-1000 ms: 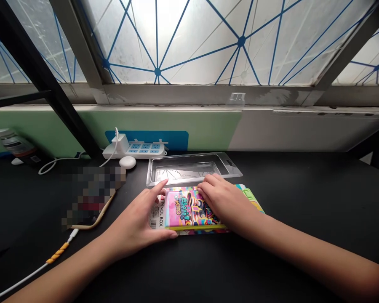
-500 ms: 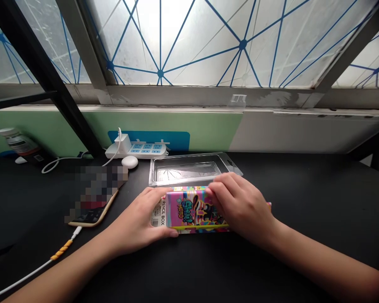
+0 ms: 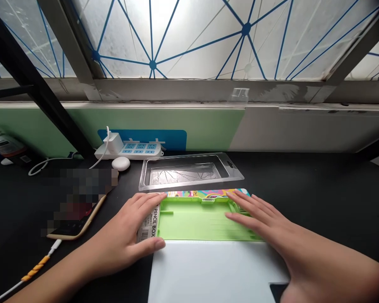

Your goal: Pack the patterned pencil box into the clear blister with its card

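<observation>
Black desk (image 3: 318, 189), one open pencil box (image 3: 205, 221), left hand (image 3: 120, 244), right hand (image 3: 268, 227)

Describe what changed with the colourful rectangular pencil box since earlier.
The pencil box opened: its lid swung toward the person, showing a green plastic tray. The right hand moved onto the tray. The left hand stayed at the box's end; the clear plastic blister stayed put.

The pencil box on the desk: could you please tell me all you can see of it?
The pencil box lies open on the black desk: a ridged lime-green plastic tray, a colourful far edge, and a white panel, apparently the lid, nearest the person. A barcoded "PENCIL BOX" label shows at its left end. The left hand and right hand rest on it.
</observation>
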`<state>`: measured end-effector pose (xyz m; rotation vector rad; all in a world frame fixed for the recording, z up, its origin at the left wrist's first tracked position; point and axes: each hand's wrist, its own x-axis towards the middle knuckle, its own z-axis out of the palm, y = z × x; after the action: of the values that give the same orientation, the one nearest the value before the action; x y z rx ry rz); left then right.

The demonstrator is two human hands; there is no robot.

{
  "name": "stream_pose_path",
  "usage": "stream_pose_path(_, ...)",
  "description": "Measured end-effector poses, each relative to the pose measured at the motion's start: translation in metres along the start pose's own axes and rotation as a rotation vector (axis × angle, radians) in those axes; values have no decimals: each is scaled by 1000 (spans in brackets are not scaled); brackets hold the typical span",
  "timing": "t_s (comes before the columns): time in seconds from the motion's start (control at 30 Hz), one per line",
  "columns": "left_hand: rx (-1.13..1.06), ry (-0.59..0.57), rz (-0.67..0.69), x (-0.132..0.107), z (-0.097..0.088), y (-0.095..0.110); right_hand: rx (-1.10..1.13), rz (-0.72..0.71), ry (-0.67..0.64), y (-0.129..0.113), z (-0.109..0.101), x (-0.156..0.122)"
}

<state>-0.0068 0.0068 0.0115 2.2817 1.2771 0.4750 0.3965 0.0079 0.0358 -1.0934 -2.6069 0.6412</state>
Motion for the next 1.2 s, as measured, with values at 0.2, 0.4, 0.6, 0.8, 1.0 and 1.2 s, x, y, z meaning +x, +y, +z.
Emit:
stream_pose_path(0.2, -38, -21, -20, 6, -8, -10, 20, 265, -110, 35, -10, -19)
stream_pose_path(0.4, -46, -24, -15, 10, -12, -12, 179, 249, -205, 35, -19, -19)
stream_pose_path(0.6, -74, -1, -18, 12, -11, -7, 189, 284, -185, 32, -8, -15)
stream_pose_path(0.8, -136, 50, -45, 13, -12, -6, 249, 290, -38, 37, -4, -7)
stream_pose_path(1.0, -148, 50, -35, 14, -16, 1, 358, 234, -53, 39, -10, -7)
stream_pose_path(1.2, -161, 6, -12, 9, -17, 2, 441, 268, -25, 44, -7, -3)
